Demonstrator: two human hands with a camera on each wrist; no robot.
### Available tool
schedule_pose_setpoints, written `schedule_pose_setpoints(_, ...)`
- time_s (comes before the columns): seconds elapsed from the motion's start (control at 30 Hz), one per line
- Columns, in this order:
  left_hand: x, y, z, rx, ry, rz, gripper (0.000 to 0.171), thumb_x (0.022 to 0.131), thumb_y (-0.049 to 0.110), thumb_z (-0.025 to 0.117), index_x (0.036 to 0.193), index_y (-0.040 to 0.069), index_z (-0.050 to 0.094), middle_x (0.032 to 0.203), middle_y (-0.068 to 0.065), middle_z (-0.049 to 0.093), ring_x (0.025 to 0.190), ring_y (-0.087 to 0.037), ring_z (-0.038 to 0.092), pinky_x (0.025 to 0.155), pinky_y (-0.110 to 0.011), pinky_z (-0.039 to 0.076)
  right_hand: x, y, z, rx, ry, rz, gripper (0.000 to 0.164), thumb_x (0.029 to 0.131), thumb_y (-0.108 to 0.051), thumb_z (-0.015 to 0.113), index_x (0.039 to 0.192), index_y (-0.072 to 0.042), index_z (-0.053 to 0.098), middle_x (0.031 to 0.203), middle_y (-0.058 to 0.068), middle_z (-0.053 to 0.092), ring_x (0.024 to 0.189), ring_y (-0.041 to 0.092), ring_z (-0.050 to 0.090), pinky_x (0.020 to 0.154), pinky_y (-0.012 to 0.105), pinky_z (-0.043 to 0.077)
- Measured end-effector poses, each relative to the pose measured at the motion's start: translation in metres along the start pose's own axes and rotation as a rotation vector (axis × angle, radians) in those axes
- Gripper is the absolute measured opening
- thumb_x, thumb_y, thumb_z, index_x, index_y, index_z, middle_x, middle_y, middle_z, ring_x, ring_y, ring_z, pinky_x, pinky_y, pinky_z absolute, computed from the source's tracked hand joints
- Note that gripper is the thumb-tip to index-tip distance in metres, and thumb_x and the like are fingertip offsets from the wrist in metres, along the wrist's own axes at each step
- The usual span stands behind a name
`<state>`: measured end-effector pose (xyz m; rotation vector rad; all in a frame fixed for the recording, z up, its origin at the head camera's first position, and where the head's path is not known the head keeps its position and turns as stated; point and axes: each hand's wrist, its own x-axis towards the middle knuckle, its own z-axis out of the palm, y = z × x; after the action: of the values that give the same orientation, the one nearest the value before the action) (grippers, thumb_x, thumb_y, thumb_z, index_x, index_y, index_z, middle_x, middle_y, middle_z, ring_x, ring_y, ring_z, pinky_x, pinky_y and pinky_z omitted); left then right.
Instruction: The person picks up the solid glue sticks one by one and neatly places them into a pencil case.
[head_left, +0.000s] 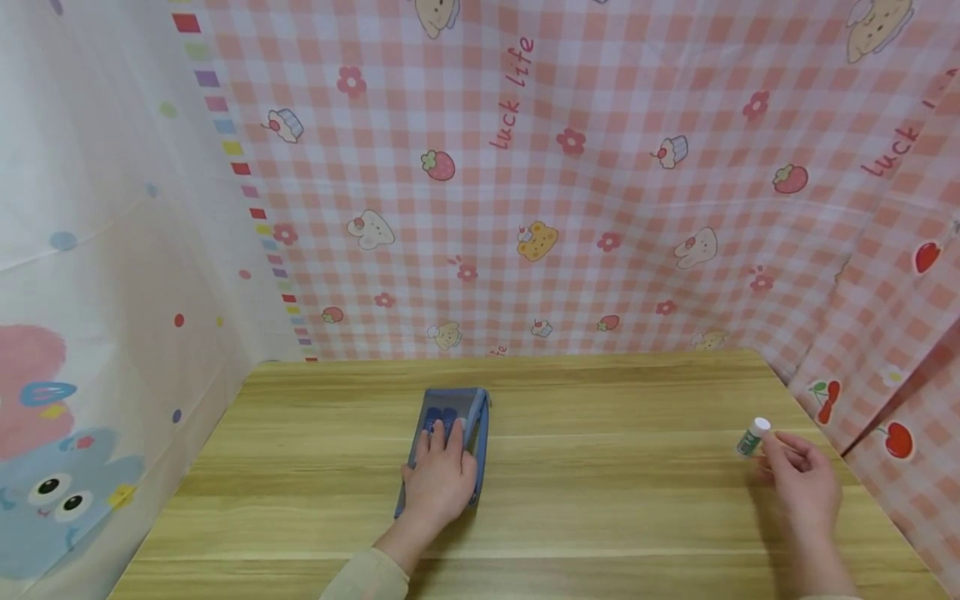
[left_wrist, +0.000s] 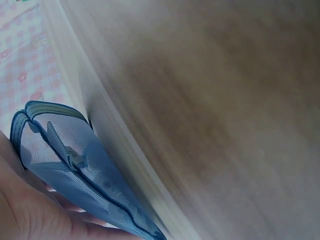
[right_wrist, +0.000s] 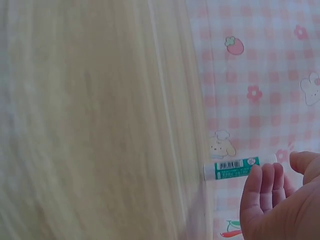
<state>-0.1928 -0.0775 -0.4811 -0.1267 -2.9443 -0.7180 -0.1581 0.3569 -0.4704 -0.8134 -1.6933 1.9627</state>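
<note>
A blue mesh zip pouch (head_left: 480, 450) lies left of the middle of the wooden table. My left hand (head_left: 442, 483) rests on top of it with fingers stretched forward. Dark blue shapes show faintly through the mesh. In the left wrist view the pouch (left_wrist: 85, 165) has its zip and pull tab along the near side. Toward the right, a glue stick (head_left: 750, 438) with a green label and white cap stands on the table. Beside its cap is my right hand (head_left: 808, 487). In the right wrist view the fingers curve near the glue stick (right_wrist: 235, 168), the thumb apart from it.
The wooden table (head_left: 600, 500) spans the space in front of me. Behind it hangs a pink checked curtain (head_left: 637, 200) with cartoon prints. A white printed curtain (head_left: 135, 275) hangs on the left, and more checked cloth (head_left: 900, 367) borders the right edge.
</note>
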Motion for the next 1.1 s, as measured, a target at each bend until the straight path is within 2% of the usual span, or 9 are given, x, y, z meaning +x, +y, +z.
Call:
schedule_pose_setpoints(0.17, 0.0, 0.0, -0.001, 0.005, -0.003, -0.002, 0.053, 0.098, 0.025, 0.041, 0.147, 0.007, 0.047, 0.152, -0.025, 0.037, 0.139, -0.049, 0.03, 0.09, -0.082, 0.028, 0.005, 0.0, -0.003, -0.083, 0.044, -0.016, 0.015, 0.089, -0.018, 0.073, 0.098, -0.023, 0.062, 0.068, -0.019, 0.06, 0.056, -0.003, 0.058, 0.053, 0.012, 0.047)
schedule_pose_setpoints(0.33, 0.0, 0.0, 0.0, 0.001, 0.002, 0.002, 0.052, 0.098, 0.025, 0.042, 0.147, 0.007, 0.047, 0.152, -0.026, 0.037, 0.138, -0.05, 0.031, 0.089, -0.082, 0.028, 0.011, 0.002, -0.004, -0.145, 0.0, -0.038, 0.02, 0.09, -0.015, 0.071, 0.105, -0.021, 0.059, 0.072, -0.024, 0.06, 0.068, -0.009, 0.055, 0.058, 0.009, 0.046)
schedule_pose_setpoints(0.53, 0.0, -0.001, 0.001, 0.002, 0.001, 0.001, 0.052, 0.098, 0.025, 0.041, 0.147, 0.008, 0.047, 0.152, -0.025, 0.037, 0.139, -0.049, 0.031, 0.09, -0.082, 0.028, 0.017, 0.003, -0.003, -0.123, -0.078, -0.005, 0.026, 0.091, -0.014, 0.07, 0.112, -0.022, 0.056, 0.078, -0.027, 0.061, 0.075, -0.012, 0.055, 0.063, 0.009, 0.047)
schedule_pose_setpoints(0.9, -0.001, 0.0, -0.001, -0.01, -0.01, -0.005, 0.053, 0.099, 0.026, 0.041, 0.148, 0.007, 0.046, 0.153, -0.025, 0.036, 0.139, -0.049, 0.03, 0.091, -0.082, 0.026, 0.025, 0.009, 0.001, -0.127, -0.098, 0.004, 0.026, 0.091, -0.01, 0.067, 0.108, -0.026, 0.055, 0.076, -0.029, 0.059, 0.075, -0.016, 0.054, 0.066, 0.006, 0.044)
schedule_pose_setpoints(1.1, -0.001, 0.001, -0.002, -0.012, -0.013, -0.01, 0.053, 0.099, 0.026, 0.04, 0.148, 0.007, 0.046, 0.153, -0.025, 0.036, 0.14, -0.049, 0.029, 0.092, -0.082, 0.025, 0.027, 0.009, 0.004, -0.152, -0.11, -0.004, 0.025, 0.092, -0.011, 0.067, 0.111, -0.022, 0.055, 0.075, -0.029, 0.058, 0.075, -0.015, 0.053, 0.066, 0.006, 0.044)
